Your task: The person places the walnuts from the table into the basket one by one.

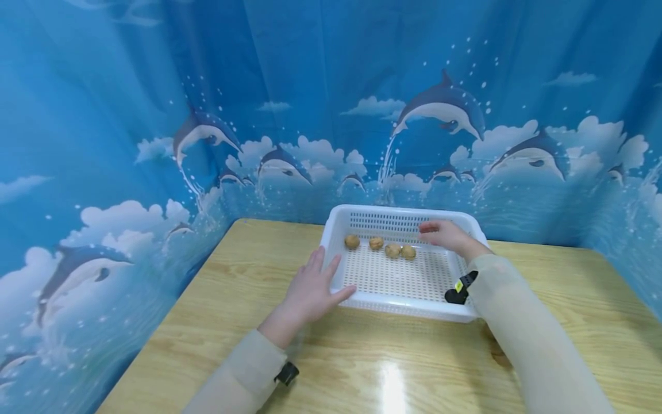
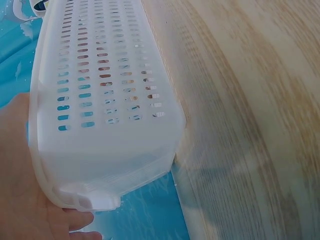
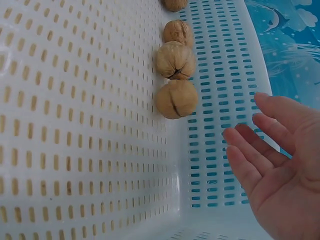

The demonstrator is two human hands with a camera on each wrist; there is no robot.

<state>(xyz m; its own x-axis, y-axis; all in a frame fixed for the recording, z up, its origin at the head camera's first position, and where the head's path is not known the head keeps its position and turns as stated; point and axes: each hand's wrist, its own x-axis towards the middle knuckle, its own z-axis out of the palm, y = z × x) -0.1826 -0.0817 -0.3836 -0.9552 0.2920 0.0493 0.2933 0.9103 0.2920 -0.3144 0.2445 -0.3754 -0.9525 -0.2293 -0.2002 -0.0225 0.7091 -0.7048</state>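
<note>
The white basket (image 1: 403, 305) lies lengthwise, left to right; left hand (image 1: 312, 291) spreads wide at one end, right hand (image 1: 447, 234) loosely bends over it, both gripping nothing.

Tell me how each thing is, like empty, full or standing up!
White basket: upright, partly filled.
Four walnuts: inside the basket, shells look whole.
Left hand: fingers extended, at the basket's left end.
Right hand: empty, fingers relaxed.
Brown things: on the table, partly hidden, can't tell.
Curtain: hanging, creased.
</note>
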